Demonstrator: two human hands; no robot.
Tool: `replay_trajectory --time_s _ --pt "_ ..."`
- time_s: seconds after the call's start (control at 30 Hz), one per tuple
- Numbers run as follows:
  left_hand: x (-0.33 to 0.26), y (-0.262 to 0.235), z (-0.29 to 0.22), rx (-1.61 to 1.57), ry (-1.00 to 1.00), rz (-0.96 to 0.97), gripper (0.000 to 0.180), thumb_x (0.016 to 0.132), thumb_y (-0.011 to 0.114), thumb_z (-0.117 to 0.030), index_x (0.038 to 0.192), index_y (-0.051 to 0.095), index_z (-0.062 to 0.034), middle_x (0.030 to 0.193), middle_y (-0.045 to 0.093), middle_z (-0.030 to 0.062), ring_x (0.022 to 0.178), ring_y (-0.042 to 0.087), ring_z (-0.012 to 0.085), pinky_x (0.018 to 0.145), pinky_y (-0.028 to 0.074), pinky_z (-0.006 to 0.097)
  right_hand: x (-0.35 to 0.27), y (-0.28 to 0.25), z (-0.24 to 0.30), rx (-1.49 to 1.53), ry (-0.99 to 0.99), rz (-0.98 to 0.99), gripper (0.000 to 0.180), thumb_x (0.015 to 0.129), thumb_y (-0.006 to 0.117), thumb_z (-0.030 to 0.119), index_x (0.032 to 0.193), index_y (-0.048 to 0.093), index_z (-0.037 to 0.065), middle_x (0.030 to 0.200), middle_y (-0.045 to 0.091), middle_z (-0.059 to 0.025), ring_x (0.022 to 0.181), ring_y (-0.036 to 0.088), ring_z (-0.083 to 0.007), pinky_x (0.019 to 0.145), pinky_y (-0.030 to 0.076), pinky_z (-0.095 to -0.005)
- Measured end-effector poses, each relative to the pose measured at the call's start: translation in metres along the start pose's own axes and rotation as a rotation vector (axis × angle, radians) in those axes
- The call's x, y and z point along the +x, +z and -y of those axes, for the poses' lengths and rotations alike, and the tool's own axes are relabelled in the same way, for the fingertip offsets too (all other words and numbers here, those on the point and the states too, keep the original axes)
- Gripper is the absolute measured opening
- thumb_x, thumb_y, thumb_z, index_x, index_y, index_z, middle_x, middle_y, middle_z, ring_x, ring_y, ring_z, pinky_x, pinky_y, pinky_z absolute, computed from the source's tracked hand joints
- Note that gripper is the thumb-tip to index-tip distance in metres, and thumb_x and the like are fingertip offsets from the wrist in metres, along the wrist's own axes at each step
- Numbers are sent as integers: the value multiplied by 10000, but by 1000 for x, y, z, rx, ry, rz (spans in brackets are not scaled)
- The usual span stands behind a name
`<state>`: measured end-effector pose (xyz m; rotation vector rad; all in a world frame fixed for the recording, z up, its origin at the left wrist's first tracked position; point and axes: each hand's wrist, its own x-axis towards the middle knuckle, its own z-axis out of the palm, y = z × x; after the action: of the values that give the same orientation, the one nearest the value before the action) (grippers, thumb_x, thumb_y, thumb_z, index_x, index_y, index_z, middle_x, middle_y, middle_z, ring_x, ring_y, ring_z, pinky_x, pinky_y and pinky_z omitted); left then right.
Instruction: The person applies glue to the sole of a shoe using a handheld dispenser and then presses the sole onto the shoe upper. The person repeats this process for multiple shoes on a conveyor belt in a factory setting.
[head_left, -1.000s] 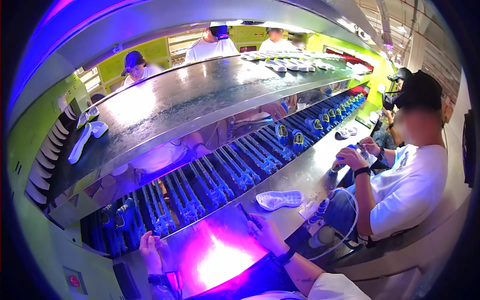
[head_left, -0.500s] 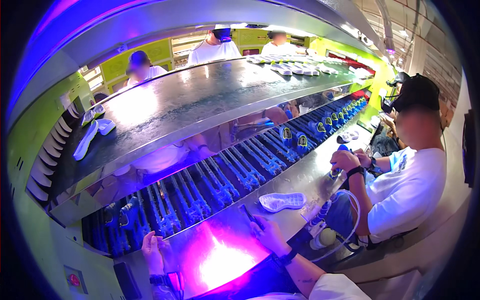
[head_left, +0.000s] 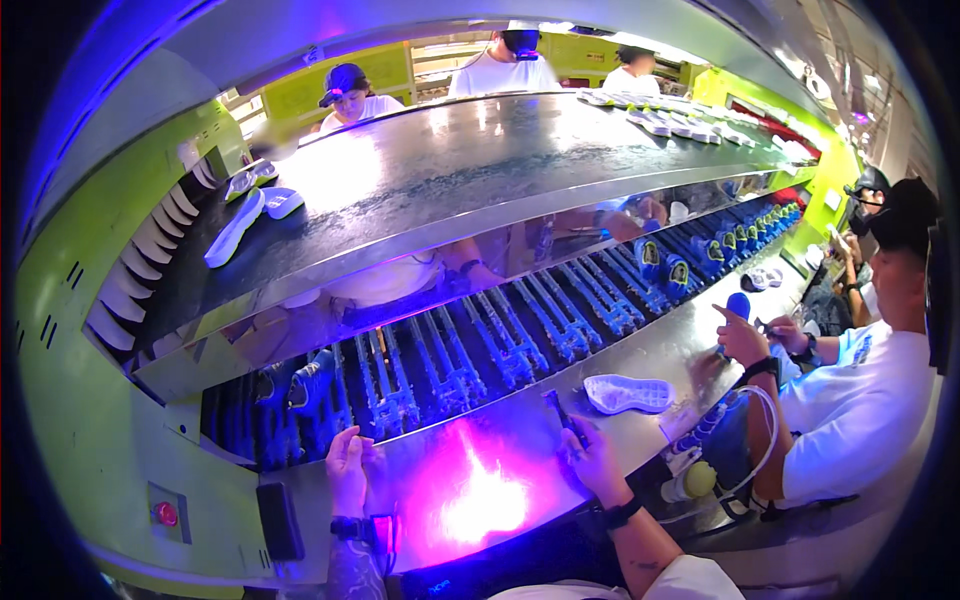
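Observation:
My right hand [head_left: 597, 458] is closed around a slim dark-handled tool [head_left: 556, 408], whose tip points up and left; its kind is hard to make out. Over the front edge of the conveyor, my left hand [head_left: 347, 466] is held up with its fingers curled in, and nothing shows in it. Between the hands, a metal work ledge [head_left: 545, 490] glows pink and white. A white shoe sole [head_left: 628, 394] lies on the ledge, to the right of the tool. Beyond my left hand, a dark blue shoe [head_left: 312, 378] rides on the conveyor racks.
Blue-stained conveyor racks [head_left: 455, 365] run across in front, with several blue shoes farther right. Above them, a metal shelf [head_left: 400, 190] carries white soles at both ends. At right, a co-worker [head_left: 850, 400] holds a blue object. Other people stand behind the shelf.
The whole view has shifted, so things sit farther right in the picture. My hands keep nearly the same pose. The co-worker's blue object now shows more clearly above their hand.

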<state>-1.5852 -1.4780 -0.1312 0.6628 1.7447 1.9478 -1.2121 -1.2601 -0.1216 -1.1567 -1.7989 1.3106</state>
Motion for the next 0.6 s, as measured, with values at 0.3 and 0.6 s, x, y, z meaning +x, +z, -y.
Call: replay_trajectory --time_s 0.3,0.6 --pt "-3 1 -9 23 -55 0 249 1069 533 -144 1274 586 -13 971 696 97 816 659 133 734 566 276 -8 1 23 -25 -96 -54 298 1010 630 184 1231 643 -14 695 630 -149 563 597 -223 551 455 -379" --pt "83 -35 -22 613 -63 118 252 1006 594 -181 1193 653 -23 923 710 105 833 703 229 738 576 367 -13 7 31 -119 -136 -39 351 975 668 237 1235 664 1 1041 723 -241 928 720 -393 780 555 -452"
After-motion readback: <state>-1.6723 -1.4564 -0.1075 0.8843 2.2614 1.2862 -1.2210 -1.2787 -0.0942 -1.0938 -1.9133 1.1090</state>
